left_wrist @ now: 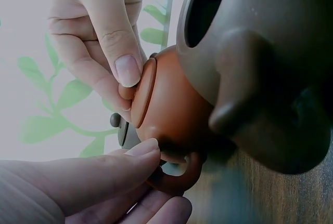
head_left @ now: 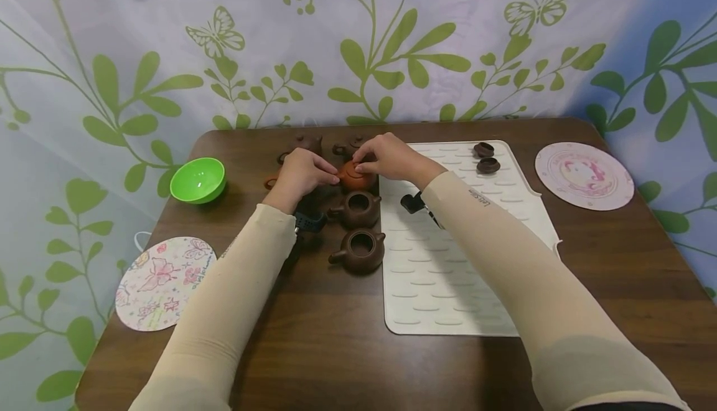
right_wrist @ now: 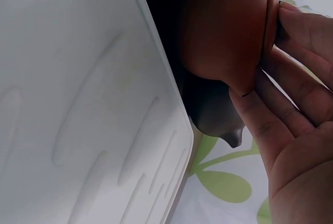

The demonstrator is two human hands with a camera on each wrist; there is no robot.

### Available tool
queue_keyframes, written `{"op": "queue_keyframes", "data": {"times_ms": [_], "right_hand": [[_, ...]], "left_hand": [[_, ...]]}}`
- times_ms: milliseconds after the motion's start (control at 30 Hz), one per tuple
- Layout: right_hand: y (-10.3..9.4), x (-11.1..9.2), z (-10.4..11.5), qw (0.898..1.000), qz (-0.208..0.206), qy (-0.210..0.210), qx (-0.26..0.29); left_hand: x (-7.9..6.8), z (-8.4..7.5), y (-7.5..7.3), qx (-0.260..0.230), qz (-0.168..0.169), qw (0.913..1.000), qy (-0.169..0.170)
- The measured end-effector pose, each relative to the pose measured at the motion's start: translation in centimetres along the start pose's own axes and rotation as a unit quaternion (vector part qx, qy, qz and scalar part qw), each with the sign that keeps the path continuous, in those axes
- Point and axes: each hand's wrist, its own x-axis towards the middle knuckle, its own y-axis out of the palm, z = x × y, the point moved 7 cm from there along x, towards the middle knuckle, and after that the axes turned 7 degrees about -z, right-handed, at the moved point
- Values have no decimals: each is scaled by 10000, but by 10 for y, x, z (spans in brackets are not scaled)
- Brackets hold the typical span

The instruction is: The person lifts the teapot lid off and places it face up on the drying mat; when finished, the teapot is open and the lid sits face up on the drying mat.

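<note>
An orange-brown clay teapot (head_left: 358,180) sits at the left edge of the white mat, its lid (left_wrist: 144,96) seated on top. With thumb and fingers, my left hand (head_left: 299,177) pinches the teapot's looped handle (left_wrist: 179,180). My right hand (head_left: 392,159) holds the lid's round knob (left_wrist: 126,92) between thumb and fingertips; another finger rests near the spout (right_wrist: 244,84). Closer to me stand two lidless dark brown teapots, one (head_left: 366,217) just in front of the orange-brown one and another (head_left: 363,263) nearer still. Part of an orange handle (head_left: 271,182) shows left of my left hand.
Two dark teapots, one (head_left: 308,144) left and one (head_left: 348,145) right, stand at the back. Small dark lids (head_left: 483,149) lie on the white mat (head_left: 426,274). A green bowl (head_left: 196,182) and butterfly-patterned disc (head_left: 162,286) are left, a pink disc (head_left: 585,176) right.
</note>
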Motion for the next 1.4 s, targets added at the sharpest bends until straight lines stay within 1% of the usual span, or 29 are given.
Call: {"op": "queue_keyframes", "data": {"times_ms": [200, 367, 467, 633, 767, 900, 1000, 1133, 1233, 1400], "right_hand": [[-2, 4, 3, 10000, -62, -63, -45], [-1, 4, 4, 10000, -48, -15, -26], [0, 3, 5, 10000, -78, 12, -7], [-2, 1, 7, 9998, -198, 54, 2], [-8, 1, 9, 9991, -428, 30, 4], [-13, 0, 11, 9972, -708, 53, 215], [-15, -2, 10, 9954, -839, 123, 451], [-13, -5, 8, 9933, -907, 192, 691], [-11, -7, 6, 9907, -951, 217, 954], [-9, -11, 1, 9821, -1036, 362, 1530]], "left_hand": [[0, -2, -3, 12, -54, 10000, 28], [0, -1, -2, 30, 33, 10000, -45], [1, 0, -1, 75, 57, 10000, -26], [1, 0, 1, 59, 31, 10000, 17], [1, -1, 1, 20, 44, 10000, 18], [1, -1, 1, 40, 47, 10000, 12], [1, -1, 0, 46, 38, 10000, 9], [1, -1, 1, 30, 96, 9999, -29], [0, 0, 2, 0, 162, 9998, -122], [-1, 0, 1, 33, 152, 9997, -163]]}}
